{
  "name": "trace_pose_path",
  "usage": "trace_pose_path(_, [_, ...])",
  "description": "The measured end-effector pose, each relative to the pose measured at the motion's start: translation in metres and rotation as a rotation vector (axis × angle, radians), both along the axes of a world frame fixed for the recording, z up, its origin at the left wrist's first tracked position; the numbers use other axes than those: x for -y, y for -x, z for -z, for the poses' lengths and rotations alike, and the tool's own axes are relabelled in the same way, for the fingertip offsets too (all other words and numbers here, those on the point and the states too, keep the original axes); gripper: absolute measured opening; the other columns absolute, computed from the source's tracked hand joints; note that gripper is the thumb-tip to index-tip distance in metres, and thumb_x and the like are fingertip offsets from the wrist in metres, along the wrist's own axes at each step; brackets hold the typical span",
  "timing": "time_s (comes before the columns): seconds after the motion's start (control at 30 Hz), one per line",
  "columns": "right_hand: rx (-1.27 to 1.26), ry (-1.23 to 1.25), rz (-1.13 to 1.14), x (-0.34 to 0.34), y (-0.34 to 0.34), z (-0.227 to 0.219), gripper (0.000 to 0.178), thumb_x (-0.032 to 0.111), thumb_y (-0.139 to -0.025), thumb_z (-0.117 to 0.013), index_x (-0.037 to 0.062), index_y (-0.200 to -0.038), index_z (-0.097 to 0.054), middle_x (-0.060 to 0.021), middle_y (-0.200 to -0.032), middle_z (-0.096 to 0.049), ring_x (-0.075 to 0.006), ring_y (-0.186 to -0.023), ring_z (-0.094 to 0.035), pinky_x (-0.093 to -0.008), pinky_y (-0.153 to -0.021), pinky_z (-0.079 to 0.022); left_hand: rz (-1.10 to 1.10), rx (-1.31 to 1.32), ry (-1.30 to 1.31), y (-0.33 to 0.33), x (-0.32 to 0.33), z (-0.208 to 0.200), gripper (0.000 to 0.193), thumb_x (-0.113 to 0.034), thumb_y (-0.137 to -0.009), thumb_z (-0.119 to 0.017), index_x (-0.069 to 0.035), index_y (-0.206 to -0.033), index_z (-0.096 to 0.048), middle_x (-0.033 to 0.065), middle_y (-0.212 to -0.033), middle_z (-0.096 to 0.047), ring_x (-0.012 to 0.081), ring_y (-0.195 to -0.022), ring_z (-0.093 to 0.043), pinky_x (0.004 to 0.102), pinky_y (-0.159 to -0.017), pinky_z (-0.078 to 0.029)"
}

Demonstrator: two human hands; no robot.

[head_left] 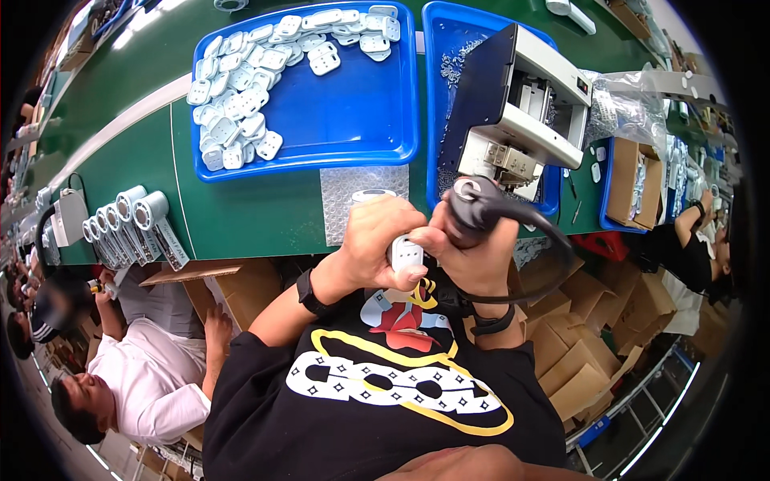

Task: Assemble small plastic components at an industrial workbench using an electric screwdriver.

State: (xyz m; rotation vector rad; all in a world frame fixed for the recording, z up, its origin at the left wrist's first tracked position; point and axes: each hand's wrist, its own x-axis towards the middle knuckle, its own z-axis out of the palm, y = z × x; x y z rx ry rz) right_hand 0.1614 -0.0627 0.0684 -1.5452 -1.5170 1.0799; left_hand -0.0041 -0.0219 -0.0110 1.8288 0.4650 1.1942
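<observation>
My left hand (pixel 378 239) is closed round a white plastic part (pixel 407 252) with small dark holes in its end. A white rounded edge (pixel 374 195) shows just beyond the knuckles; whether it belongs to the same part is hidden. Close beside it, my right hand (pixel 483 260) grips a black electric screwdriver (pixel 473 210), seen from its top end, with a black cable looping right and down. The right thumb and fingers come up to the white part. The driver's tip is out of sight. Bubble wrap (pixel 341 204) lies on the green bench beyond my left hand.
A blue tray (pixel 353 152) holds many pale flat covers. To its right, a screw feeder (pixel 521 120) stands in another blue tray (pixel 437 24) with loose screws. Several white round-headed devices (pixel 148 212) line the left. Cardboard boxes (pixel 581 353) lie below right; a co-worker (pixel 152 373) sits left.
</observation>
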Motion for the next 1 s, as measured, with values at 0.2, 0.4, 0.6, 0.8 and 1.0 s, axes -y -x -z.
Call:
trace_pose_path(0.2, [-0.506, -0.773, 0.414, -0.029, -0.034, -0.047, 0.027, 0.017, -0.091, -0.063, 0.0063, -0.111, -0.049, -0.0105, -0.08, -0.061, -0.0192, -0.057, -0.057, -0.0361, -0.057, -0.049, -0.076, -0.02, 0.026, -0.01, 0.002, -0.007, 0.054, -0.056, -0.085, -0.069, -0.003, -0.091, -0.06, 0.0074, -0.073, -0.061, 0.0253, -0.059, -0.06, 0.0362, -0.054, -0.047])
trace_pose_path(0.4, [-0.456, -0.616, 0.441, -0.024, -0.044, -0.042, 0.028, 0.019, -0.092, -0.061, 0.0066, -0.111, -0.046, -0.0086, -0.078, -0.059, -0.0187, -0.057, -0.056, -0.0356, -0.059, -0.05, -0.12, -0.041, -0.022, -0.015, 0.003, -0.009, 0.066, -0.068, -0.08, -0.069, -0.003, -0.09, -0.059, 0.0067, -0.072, -0.06, 0.0237, -0.059, -0.06, 0.0342, -0.053, -0.047])
trace_pose_path(0.6, [-0.716, -0.579, -0.055, 0.013, -0.032, -0.09, 0.034, 0.019, -0.091, -0.067, 0.0097, -0.113, -0.043, -0.0055, -0.079, -0.057, -0.0188, -0.058, -0.056, -0.0348, -0.059, -0.049, -0.102, -0.09, -0.02, -0.016, 0.001, -0.011, 0.071, -0.072, -0.076, -0.069, -0.003, -0.09, -0.059, 0.0063, -0.072, -0.059, 0.0235, -0.059, -0.059, 0.0344, -0.053, -0.046])
trace_pose_path(0.8, [-0.683, -0.677, 0.039, 0.0, -0.01, -0.085, 0.04, 0.023, -0.083, -0.077, 0.0092, -0.106, -0.047, 0.0001, -0.073, -0.059, -0.0102, -0.053, -0.057, -0.0229, -0.051, -0.052, -0.113, -0.087, -0.012, -0.019, 0.0, -0.011, 0.071, -0.072, -0.076, -0.069, -0.003, -0.089, -0.059, 0.0062, -0.072, -0.058, 0.0237, -0.058, -0.059, 0.0346, -0.053, -0.046])
trace_pose_path(1.0, [-0.706, -0.673, 0.007, -0.004, -0.004, -0.077, 0.041, 0.022, -0.081, -0.078, 0.0097, -0.106, -0.047, -0.0002, -0.073, -0.059, -0.0107, -0.053, -0.057, -0.0232, -0.051, -0.053, -0.119, -0.083, -0.027, -0.019, 0.002, -0.014, 0.072, -0.073, -0.075, -0.068, -0.003, -0.088, -0.059, 0.0065, -0.073, -0.058, 0.0241, -0.059, -0.058, 0.0347, -0.053, -0.046])
